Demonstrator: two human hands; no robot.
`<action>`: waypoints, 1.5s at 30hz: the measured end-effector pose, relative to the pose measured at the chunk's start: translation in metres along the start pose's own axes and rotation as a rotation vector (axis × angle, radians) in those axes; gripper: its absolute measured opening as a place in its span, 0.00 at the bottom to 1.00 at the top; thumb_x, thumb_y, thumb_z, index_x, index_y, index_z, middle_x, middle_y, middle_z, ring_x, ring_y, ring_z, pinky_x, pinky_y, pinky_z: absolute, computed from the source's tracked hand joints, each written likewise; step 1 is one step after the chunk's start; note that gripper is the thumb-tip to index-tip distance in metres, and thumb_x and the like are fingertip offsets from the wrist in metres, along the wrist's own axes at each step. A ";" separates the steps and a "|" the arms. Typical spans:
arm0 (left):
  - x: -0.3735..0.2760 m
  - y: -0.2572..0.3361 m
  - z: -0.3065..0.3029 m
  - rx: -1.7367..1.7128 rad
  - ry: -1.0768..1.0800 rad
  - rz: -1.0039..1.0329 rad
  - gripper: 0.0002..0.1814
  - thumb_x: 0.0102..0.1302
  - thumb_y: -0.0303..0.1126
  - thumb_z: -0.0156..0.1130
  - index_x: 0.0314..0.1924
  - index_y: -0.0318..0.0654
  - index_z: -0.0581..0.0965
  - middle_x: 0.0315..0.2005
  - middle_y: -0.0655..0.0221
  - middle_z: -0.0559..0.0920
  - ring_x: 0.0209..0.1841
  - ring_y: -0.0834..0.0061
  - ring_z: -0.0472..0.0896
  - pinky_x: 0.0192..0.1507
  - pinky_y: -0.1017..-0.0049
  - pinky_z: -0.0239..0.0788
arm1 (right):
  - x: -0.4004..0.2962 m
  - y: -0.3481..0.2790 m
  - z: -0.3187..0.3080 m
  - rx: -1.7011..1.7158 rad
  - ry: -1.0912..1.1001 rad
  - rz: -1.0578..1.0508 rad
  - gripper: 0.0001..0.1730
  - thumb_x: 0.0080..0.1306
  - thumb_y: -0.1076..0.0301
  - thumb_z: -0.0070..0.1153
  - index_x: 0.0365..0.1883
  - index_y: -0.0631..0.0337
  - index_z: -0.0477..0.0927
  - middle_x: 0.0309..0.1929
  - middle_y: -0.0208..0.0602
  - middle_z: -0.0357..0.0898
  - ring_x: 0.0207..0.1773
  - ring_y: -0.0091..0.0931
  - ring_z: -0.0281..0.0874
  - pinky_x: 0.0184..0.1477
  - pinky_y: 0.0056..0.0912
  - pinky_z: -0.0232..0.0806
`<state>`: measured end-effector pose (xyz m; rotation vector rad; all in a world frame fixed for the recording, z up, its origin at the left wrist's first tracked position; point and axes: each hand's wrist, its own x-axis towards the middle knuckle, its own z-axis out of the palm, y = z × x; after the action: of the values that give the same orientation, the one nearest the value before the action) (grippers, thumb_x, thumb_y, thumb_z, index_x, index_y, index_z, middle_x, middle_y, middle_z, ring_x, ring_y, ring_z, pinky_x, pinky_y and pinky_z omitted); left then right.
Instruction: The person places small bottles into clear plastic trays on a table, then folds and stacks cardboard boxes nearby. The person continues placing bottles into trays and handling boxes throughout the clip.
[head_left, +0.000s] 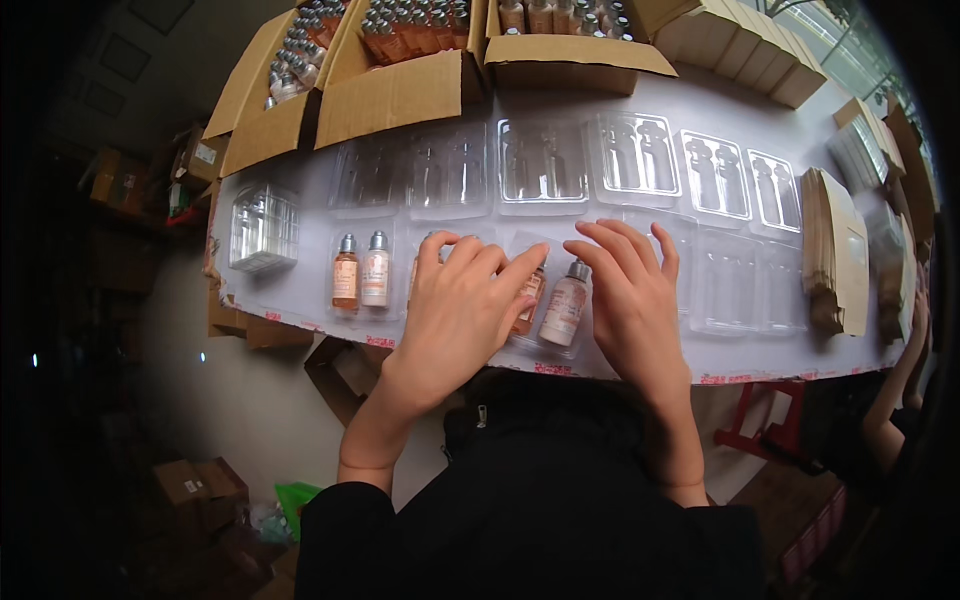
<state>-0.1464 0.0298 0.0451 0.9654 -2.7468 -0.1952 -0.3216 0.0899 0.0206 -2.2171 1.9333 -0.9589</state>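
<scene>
My left hand (461, 300) is over the tray row, its index finger and thumb at an amber bottle (531, 301) with a grey cap. Whether it grips that bottle is unclear. My right hand (634, 300) has its fingers apart and curved, with the index finger close to the cap of a white-filled bottle (564, 307). These two bottles lie slightly tilted in a clear plastic blister tray (551, 350). Farther left, another amber bottle (346, 274) and a white bottle (376, 271) lie side by side in a clear tray. Another bottle is mostly hidden behind my left hand.
Bottle-less clear trays (544, 161) line the table (750, 360). Cardboard boxes (390, 101) of bottles stand along the back. Stacked trays (262, 229) sit at left, and folded cartons (836, 255) at right. Another person's arm (896, 382) shows at the right edge.
</scene>
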 end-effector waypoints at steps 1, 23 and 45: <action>-0.003 0.001 0.000 0.027 -0.002 -0.001 0.25 0.54 0.31 0.64 0.55 0.44 0.75 0.34 0.71 0.77 0.41 0.70 0.73 0.56 0.61 0.55 | -0.006 -0.001 -0.005 0.038 -0.032 -0.009 0.16 0.57 0.77 0.53 0.45 0.58 0.75 0.48 0.33 0.75 0.54 0.30 0.71 0.65 0.54 0.47; -0.057 0.015 0.040 0.251 0.279 0.043 0.14 0.59 0.39 0.61 0.44 0.46 0.81 0.52 0.75 0.78 0.62 0.74 0.69 0.68 0.46 0.38 | -0.055 0.009 -0.003 -0.025 -0.171 -0.241 0.19 0.54 0.66 0.61 0.46 0.52 0.77 0.56 0.28 0.73 0.62 0.27 0.68 0.69 0.60 0.40; -0.055 0.023 0.055 0.142 0.389 0.073 0.08 0.59 0.33 0.61 0.38 0.50 0.83 0.42 0.78 0.83 0.55 0.73 0.76 0.66 0.56 0.49 | -0.061 0.014 -0.002 -0.030 -0.121 -0.227 0.12 0.58 0.69 0.57 0.42 0.51 0.79 0.53 0.25 0.76 0.60 0.25 0.71 0.69 0.59 0.39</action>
<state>-0.1327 0.0853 -0.0124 0.8311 -2.4529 0.1842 -0.3369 0.1427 -0.0086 -2.4894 1.6842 -0.8003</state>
